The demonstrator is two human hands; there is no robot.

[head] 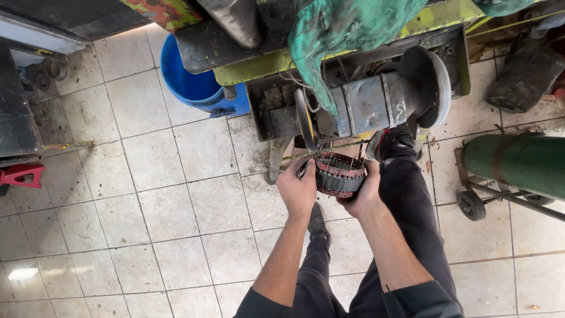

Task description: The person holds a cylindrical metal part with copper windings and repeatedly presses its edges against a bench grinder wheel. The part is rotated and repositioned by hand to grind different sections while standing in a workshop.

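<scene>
A round motor stator (pixel 339 174), a dark ring with reddish copper windings, is held between both hands just below a bench grinder (pixel 376 103). My left hand (pixel 297 189) grips its left side. On the stator's right side, my right hand (pixel 366 194) cups it from underneath. The grinder's thin left wheel (pixel 304 119) stands directly above the stator, and its dark right wheel guard (pixel 432 85) sticks out to the right. A green cloth (pixel 335 35) drapes over the machine above.
A blue plastic bucket (pixel 191 76) stands on the tiled floor (pixel 153 200) at the left of the grinder. A green gas cylinder (pixel 518 165) lies on a wheeled cart at the right. A red stand (pixel 20 175) sits at the far left. My dark-trousered legs stretch below.
</scene>
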